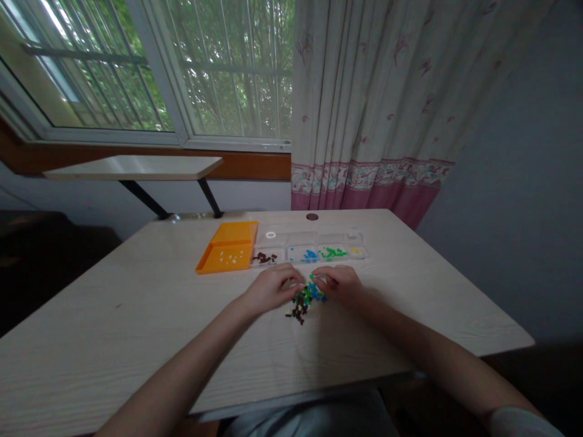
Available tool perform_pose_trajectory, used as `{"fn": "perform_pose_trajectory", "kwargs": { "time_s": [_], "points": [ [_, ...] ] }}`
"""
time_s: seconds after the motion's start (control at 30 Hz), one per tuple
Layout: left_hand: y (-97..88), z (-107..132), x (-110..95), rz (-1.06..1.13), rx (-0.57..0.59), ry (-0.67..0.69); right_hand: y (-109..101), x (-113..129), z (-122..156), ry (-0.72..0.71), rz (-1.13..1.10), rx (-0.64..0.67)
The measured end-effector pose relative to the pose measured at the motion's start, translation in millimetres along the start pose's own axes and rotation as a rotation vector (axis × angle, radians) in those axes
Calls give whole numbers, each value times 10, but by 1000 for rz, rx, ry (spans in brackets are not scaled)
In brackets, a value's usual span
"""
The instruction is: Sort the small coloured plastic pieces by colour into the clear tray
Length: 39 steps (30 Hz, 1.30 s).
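A small pile of mixed beads [306,300], brown, green and blue, lies on the pale wooden table [136,328]. My left hand [272,287] rests at the pile's left with fingers curled down onto the beads. My right hand [342,284] sits at the pile's right, fingers also curled over the beads. What the fingertips pinch is too small to make out. Just behind the hands stands a clear compartment box [314,246] holding brown, blue, green and yellow beads in separate cells. An orange lid or tray [226,247] with a few white beads lies at its left.
A window with bars [136,67] and a patterned curtain [373,103] are behind the table. A narrow shelf [132,167] juts out under the window. A dark round hole [312,216] marks the table's far edge. The table's right edge drops off near the wall.
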<state>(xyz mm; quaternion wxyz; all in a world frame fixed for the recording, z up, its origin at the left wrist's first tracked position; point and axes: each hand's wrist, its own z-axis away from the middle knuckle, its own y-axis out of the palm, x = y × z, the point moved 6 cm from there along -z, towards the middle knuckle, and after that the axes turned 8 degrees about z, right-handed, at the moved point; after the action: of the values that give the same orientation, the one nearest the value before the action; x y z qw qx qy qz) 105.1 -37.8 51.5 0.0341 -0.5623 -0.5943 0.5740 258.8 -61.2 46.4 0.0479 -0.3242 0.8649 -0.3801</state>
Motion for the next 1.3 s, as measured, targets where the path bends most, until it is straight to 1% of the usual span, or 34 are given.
{"fn": "perform_pose_trajectory", "kwargs": {
  "time_s": [0.1,0.17,0.27,0.37,0.43,0.5,0.57,0.67,0.73,0.8,0.87,1.0,1.1,1.2,1.3],
  "points": [
    [35,10,69,-59,138,-21,-125,-82,-28,7,58,-133],
    [57,22,111,-82,198,-28,-178,-114,-44,5,81,-175],
    [84,35,157,-112,232,-44,-217,-121,-55,-5,102,-207],
    [108,44,181,-134,253,-54,-218,-138,-56,2,112,-205],
    [117,48,189,-141,270,-54,-210,-180,-62,12,108,-181],
    [113,50,192,-154,276,-47,-204,-271,-73,50,110,-143],
    [96,51,194,-177,264,-37,-193,-424,-80,145,121,-89],
    [69,54,207,-212,235,-21,-153,-708,-57,346,145,9],
    [60,58,223,-230,223,-14,-114,-868,-28,451,164,70],
    [53,61,239,-244,212,-11,-77,-983,-4,517,184,110],
    [40,62,250,-255,199,-14,-45,-1053,11,550,195,141],
    [11,58,230,-226,190,-4,-19,-1107,26,579,202,170],
    [2,54,193,-202,209,22,-26,-1095,30,585,185,172],
    [15,56,173,-210,246,34,-15,-1018,20,547,157,185],
    [26,60,168,-210,260,33,27,-873,6,482,135,207]
  ]
}}
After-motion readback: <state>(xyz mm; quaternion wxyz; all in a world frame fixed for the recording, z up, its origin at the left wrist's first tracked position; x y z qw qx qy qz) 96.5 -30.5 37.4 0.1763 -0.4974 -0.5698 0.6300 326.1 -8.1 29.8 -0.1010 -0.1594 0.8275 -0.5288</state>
